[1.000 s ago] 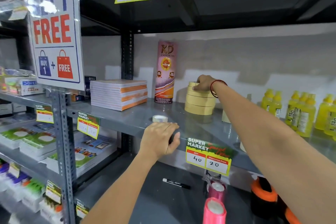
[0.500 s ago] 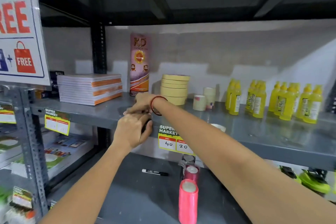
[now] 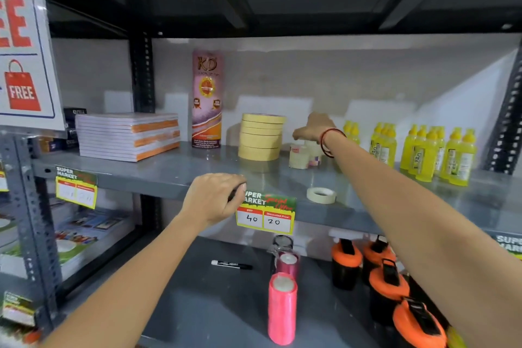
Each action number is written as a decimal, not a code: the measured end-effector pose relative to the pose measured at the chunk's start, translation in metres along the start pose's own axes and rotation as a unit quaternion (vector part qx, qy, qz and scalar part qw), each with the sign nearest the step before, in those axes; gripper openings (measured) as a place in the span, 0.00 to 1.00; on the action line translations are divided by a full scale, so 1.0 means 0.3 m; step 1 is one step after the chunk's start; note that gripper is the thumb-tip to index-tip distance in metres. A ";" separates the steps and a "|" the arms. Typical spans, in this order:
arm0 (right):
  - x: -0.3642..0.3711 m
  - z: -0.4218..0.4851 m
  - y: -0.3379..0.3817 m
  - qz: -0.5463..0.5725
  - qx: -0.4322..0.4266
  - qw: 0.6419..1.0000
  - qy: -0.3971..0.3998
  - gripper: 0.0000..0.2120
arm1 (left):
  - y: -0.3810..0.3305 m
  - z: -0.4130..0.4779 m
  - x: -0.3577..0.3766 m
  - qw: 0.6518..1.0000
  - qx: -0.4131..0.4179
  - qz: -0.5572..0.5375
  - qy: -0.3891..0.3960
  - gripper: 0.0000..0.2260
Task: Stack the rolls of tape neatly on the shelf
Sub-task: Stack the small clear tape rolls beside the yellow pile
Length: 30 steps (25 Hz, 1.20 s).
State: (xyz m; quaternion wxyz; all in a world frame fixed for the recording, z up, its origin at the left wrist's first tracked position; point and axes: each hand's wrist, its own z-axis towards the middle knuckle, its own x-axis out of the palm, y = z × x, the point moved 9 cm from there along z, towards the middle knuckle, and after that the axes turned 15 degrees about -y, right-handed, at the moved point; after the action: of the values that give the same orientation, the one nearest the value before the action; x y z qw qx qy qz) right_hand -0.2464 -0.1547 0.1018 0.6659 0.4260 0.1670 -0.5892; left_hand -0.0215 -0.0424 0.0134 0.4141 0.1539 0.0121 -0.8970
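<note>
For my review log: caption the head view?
Right hand over small tape rolls beside stacked masking tape; left hand at shelf edge.

We see a grey shelf (image 3: 175, 175) with a tall stack of yellow tape rolls (image 3: 261, 137) on it. Just beside the stack stand some small pale tape rolls (image 3: 299, 157). The right hand (image 3: 313, 128) reaches over them, palm down, touching their tops; we cannot tell if it grips one. One white tape roll (image 3: 321, 195) lies flat near the front edge, apart from the others. The left hand (image 3: 214, 198) rests curled on the shelf edge, next to a price tag (image 3: 265, 215). Yellow bottles (image 3: 423, 150) stand at the right. A pile of notebooks (image 3: 128, 135) sits at the left. A pink roll (image 3: 282, 308) stands on the shelf below.
</note>
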 end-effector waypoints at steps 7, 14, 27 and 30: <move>0.070 -0.028 -0.037 0.023 0.027 0.999 0.000 0.15 | 0.009 -0.012 0.004 1.000 -0.003 0.007 -0.015 0.21; 0.080 -0.039 -0.028 0.016 0.029 0.999 0.002 0.18 | 0.005 -0.017 -0.007 1.000 -0.016 -0.002 -0.019 0.23; 0.019 -0.148 0.015 -0.023 -0.016 1.000 0.002 0.24 | 0.012 -0.021 -0.002 0.999 -0.021 0.020 -0.032 0.23; -0.014 -0.213 0.055 -0.041 -0.050 0.998 0.023 0.23 | 0.015 -0.024 0.006 0.999 -0.023 0.026 -0.025 0.24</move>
State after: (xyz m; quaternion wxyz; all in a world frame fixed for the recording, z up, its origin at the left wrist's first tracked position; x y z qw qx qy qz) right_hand -0.2145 -0.1041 0.0739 0.6576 0.3982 0.2292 -0.5970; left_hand -0.0173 -0.0456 0.0066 0.4410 0.1224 0.0183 -0.8889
